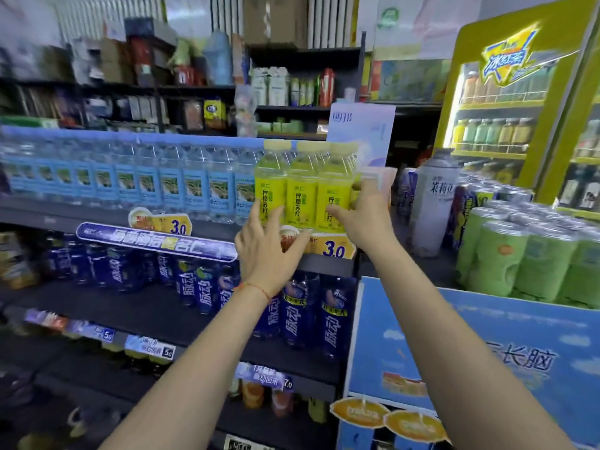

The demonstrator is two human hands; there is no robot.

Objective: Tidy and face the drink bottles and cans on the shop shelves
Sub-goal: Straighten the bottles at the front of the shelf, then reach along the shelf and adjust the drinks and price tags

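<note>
Three yellow lemon soda bottles (301, 186) stand in a row at the right end of the top shelf (97, 219), labels facing out. My left hand (266, 251) reaches up with spread fingers, its fingertips touching the lower part of the leftmost yellow bottle. My right hand (360, 212) curls round the rightmost yellow bottle, thumb on its label front and fingers on its right side. Left of them runs a long row of clear water bottles (146, 180) with blue labels. Dark blue drink bottles (292, 316) fill the shelf below.
Yellow price tags (331, 246) marked 3.0 hang on the shelf edge under my hands. A blue cardboard display (487, 352) with green cans (526, 254) stands at the right. A tall white bottle (431, 203) and a yellow drinks fridge (506, 118) are behind it.
</note>
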